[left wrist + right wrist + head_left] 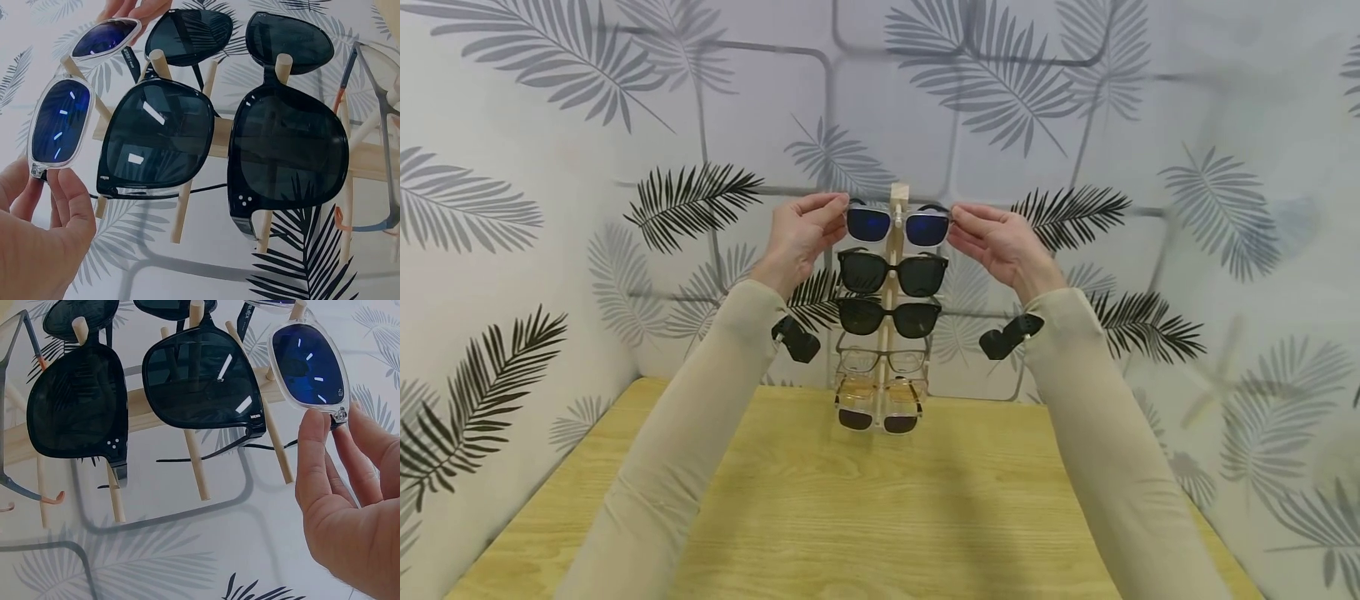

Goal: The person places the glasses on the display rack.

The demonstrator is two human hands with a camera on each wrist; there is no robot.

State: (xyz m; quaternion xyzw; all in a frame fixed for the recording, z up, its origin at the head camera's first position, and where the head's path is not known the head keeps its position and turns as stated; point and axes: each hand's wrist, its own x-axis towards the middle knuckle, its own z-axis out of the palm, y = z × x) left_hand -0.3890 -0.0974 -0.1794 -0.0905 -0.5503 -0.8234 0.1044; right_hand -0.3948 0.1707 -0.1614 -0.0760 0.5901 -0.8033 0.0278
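Note:
Clear-framed sunglasses with blue lenses (868, 225) sit at the top of a wooden eyewear stand (899, 193). My left hand (803, 237) pinches their left outer corner by the hinge, and my right hand (1000, 243) pinches the right one. In the left wrist view, thumb and fingers hold the frame just under the blue lens (60, 122). The right wrist view shows the same grip at the other lens (309, 365), whose bridge overlaps a peg tip. Directly below hang black sunglasses (865, 273), then a second black pair (917, 320).
Lower on the stand hang thin-framed clear glasses (859, 360), yellow-tinted glasses (857, 388) and dark-lensed glasses with a pale frame (900, 423). The stand rises from the back of a wood-grain table (865, 517), close to a leaf-patterned wall (895, 100). Wooden pegs (182, 212) stick out between the pairs.

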